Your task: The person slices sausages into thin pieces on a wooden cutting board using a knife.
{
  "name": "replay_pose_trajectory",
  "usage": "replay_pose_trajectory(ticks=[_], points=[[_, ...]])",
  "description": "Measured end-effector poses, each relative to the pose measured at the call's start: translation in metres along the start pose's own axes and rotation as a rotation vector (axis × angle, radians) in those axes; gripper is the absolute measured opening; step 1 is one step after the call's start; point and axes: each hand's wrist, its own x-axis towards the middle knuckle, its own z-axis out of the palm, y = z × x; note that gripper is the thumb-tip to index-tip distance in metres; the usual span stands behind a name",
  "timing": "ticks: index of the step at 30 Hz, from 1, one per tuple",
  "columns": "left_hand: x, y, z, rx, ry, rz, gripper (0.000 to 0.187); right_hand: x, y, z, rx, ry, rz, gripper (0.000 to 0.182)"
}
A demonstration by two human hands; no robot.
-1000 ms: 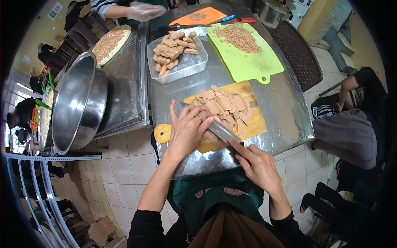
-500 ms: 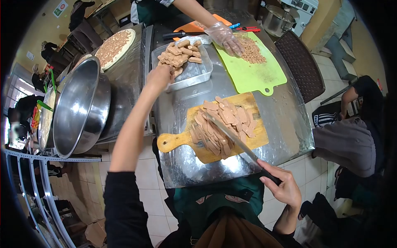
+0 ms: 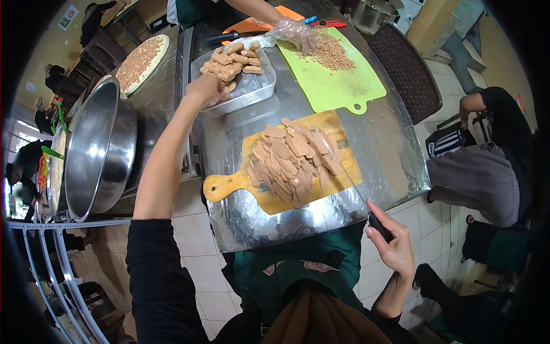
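Observation:
My right hand is closed round the black handle of a long knife, whose blade lies against the right side of a heap of thin brown slices. Under the slices is a wooden board with its handle to the left. My left hand reaches over the left edge of a clear plastic tub that holds several brown sausage-like pieces. Its fingertips are hidden at the pieces, so its grip cannot be made out.
Across the table, a co-worker's gloved hand touches chopped brown bits on a green board. A large steel bowl stands left, near a topped round of dough. A woven chair stands right.
The knife blade has moved from the middle of the slices to their right side and turned steeper. My left hand stays at the tub. The whole view has shifted somewhat.

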Motion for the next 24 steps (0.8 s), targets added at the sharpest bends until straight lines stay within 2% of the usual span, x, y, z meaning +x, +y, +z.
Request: replay_pose_trajectory(ticks=[2, 5, 8, 10, 11, 13, 16, 17, 21, 22, 23, 24], points=[[-0.014, -0.005, -0.005, -0.135, 0.201, -0.002, 0.024, -0.003, -0.001, -0.002, 0.046, 0.030, 0.087, 0.050], [-0.060, -0.004, -0.027, -0.596, 0.310, 0.125, 0.027, -0.003, -0.010, -0.002, 0.117, 0.031, 0.180, 0.051], [-0.120, 0.011, -0.028, -0.932, 0.272, 0.210, 0.024, 0.002, -0.013, 0.004, 0.175, 0.035, 0.217, 0.051], [-0.152, 0.015, -0.015, -1.070, 0.145, 0.132, 0.024, 0.008, -0.020, 0.011, 0.171, 0.030, 0.236, 0.051], [-0.168, 0.020, -0.004, -1.144, 0.126, 0.068, 0.026, 0.011, -0.021, 0.015, 0.159, 0.027, 0.180, 0.051], [-0.193, 0.025, 0.022, -1.247, 0.101, 0.002, 0.025, 0.016, -0.020, 0.025, 0.135, 0.011, 0.070, 0.052], [-0.223, 0.039, 0.061, -1.402, 0.065, -0.153, 0.024, 0.015, -0.036, 0.036, 0.174, -0.106, 0.117, 0.051], [-0.230, 0.040, 0.075, -1.365, 0.034, -0.154, 0.024, 0.014, -0.039, 0.042, 0.179, -0.144, 0.126, 0.051], [-0.252, 0.059, 0.095, -1.374, 0.122, -0.252, 0.024, 0.006, -0.039, 0.070, 0.126, -0.316, 0.128, 0.054], [-0.256, 0.060, 0.097, -1.383, 0.148, -0.286, 0.025, 0.007, -0.040, 0.075, 0.132, -0.415, 0.182, 0.056], [-0.260, 0.060, 0.099, -1.380, 0.164, -0.298, 0.026, 0.006, -0.034, 0.084, 0.080, -0.430, 0.078, 0.059], [-0.263, 0.060, 0.101, -1.375, 0.180, -0.311, 0.026, 0.006, -0.039, 0.090, 0.065, -0.454, 0.079, 0.060]])
